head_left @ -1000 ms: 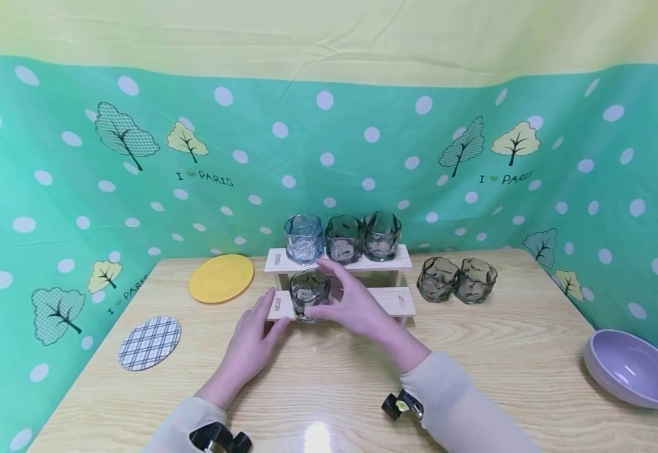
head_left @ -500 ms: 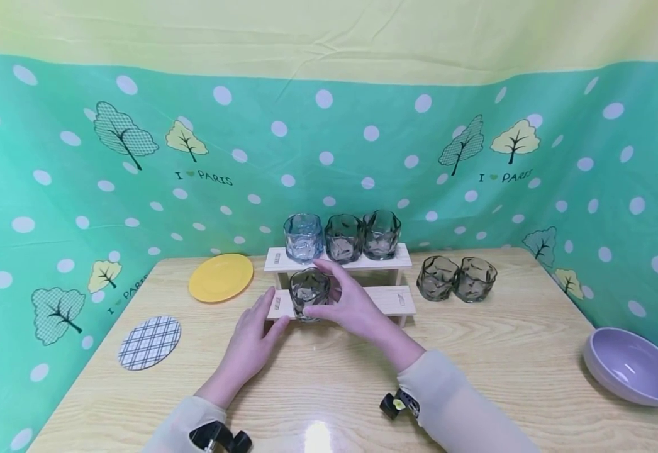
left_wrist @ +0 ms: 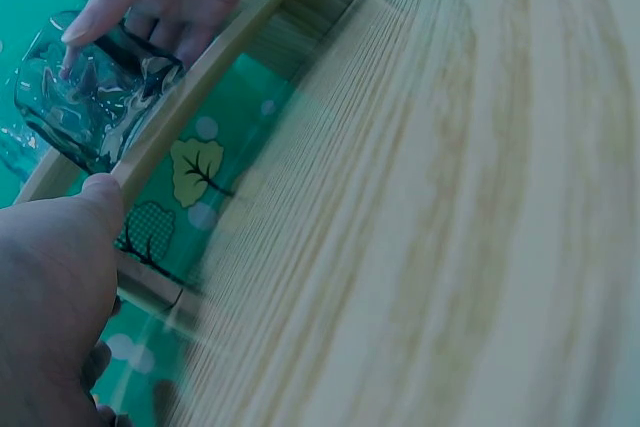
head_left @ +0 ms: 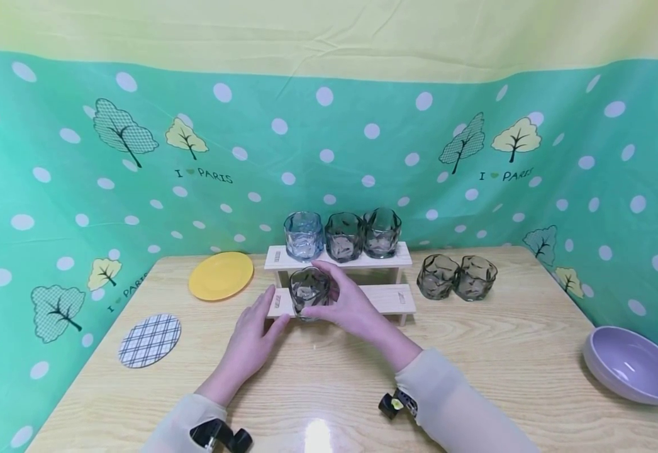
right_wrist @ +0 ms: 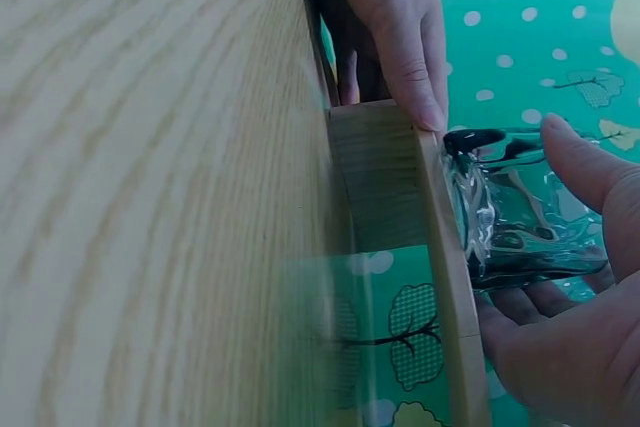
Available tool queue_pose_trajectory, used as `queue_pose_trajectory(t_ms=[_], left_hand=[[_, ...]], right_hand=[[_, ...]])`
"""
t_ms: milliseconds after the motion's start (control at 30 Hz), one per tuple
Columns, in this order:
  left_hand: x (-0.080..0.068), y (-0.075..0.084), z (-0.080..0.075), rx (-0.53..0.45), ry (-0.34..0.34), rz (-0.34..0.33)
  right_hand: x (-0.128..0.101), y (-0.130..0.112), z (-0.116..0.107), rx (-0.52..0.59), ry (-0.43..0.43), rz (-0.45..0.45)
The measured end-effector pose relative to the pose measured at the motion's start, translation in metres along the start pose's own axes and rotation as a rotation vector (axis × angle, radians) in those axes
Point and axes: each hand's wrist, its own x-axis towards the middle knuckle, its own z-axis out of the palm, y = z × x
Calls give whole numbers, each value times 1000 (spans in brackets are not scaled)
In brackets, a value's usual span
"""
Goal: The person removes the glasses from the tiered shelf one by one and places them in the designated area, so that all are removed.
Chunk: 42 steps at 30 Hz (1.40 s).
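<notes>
My right hand (head_left: 351,304) holds a grey faceted drinking glass (head_left: 309,290), thumb at its front and fingers round its right side. The glass stands upright at the left part of the lower step of a two-tier wooden rack (head_left: 382,299). My left hand (head_left: 251,333) grips the left end of that step. In the left wrist view its thumb lies on the front edge of the board, just below the glass (left_wrist: 95,97); its other fingers are partly hidden. On the upper step stand a blue glass (head_left: 304,237) and two grey glasses (head_left: 345,238), side by side.
Two brownish glasses (head_left: 438,278) stand on the table (head_left: 510,352) right of the rack. A yellow plate (head_left: 221,277) and a checked round coaster (head_left: 150,340) lie at left. A purple bowl (head_left: 635,365) sits at the right edge. A patterned green cloth (head_left: 329,182) hangs behind.
Both hands stay at the rack and the glass keeps its place on the lower step. The right wrist has shifted very slightly to the left.
</notes>
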Motion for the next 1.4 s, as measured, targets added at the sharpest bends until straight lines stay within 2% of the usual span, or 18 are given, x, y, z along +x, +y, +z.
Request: queue_pose_trajectory(t_ms=[200, 667, 1200, 1400], left_hand=[[1, 0, 0, 3, -1, 2], [-1, 0, -1, -1, 3, -1], [-1, -1, 3, -1, 13, 11], [-1, -1, 1, 4, 6, -3]], right_hand=[[0, 1, 1, -22, 12, 4], [0, 0, 3, 54, 12, -6], [-6, -3, 3, -34, 55, 23], [-11, -12, -2, -69, 62, 28]])
